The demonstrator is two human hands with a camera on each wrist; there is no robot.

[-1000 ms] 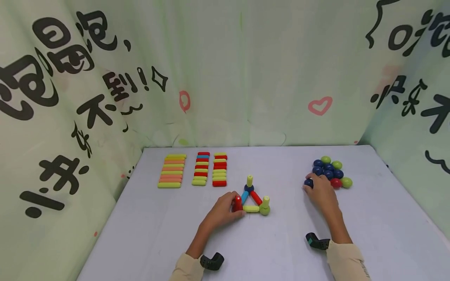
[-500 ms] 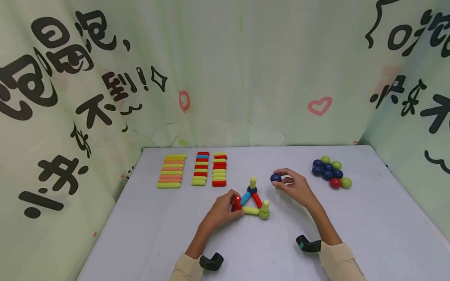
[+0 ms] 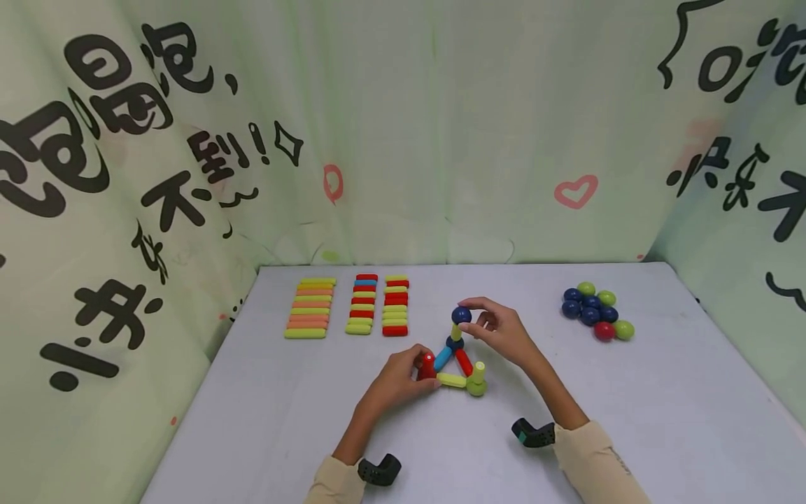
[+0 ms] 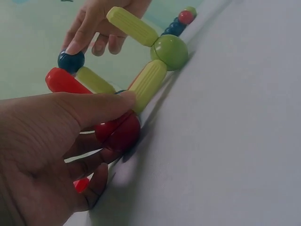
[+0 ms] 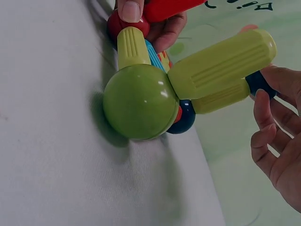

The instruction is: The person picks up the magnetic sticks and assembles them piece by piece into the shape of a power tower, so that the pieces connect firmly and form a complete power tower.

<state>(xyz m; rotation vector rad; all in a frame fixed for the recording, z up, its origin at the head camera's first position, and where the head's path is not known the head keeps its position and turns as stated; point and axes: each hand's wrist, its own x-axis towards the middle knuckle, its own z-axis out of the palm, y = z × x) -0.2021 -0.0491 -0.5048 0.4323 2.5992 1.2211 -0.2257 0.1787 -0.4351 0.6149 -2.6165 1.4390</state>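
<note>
The right hand (image 3: pixel 502 332) pinches a blue ball (image 3: pixel 462 315) narrowly, at the far upright rod's (image 3: pixel 456 332) top. On the surface (image 3: pixel 252 434), the left hand's (image 3: pixel 395 379) grip curls round the triangle's (image 3: pixel 452 380) red corner ball (image 4: pixel 123 135), partly hiding it; from the left wrist, it nearly covers the lower ball (image 3: pixel 455 344).
</note>
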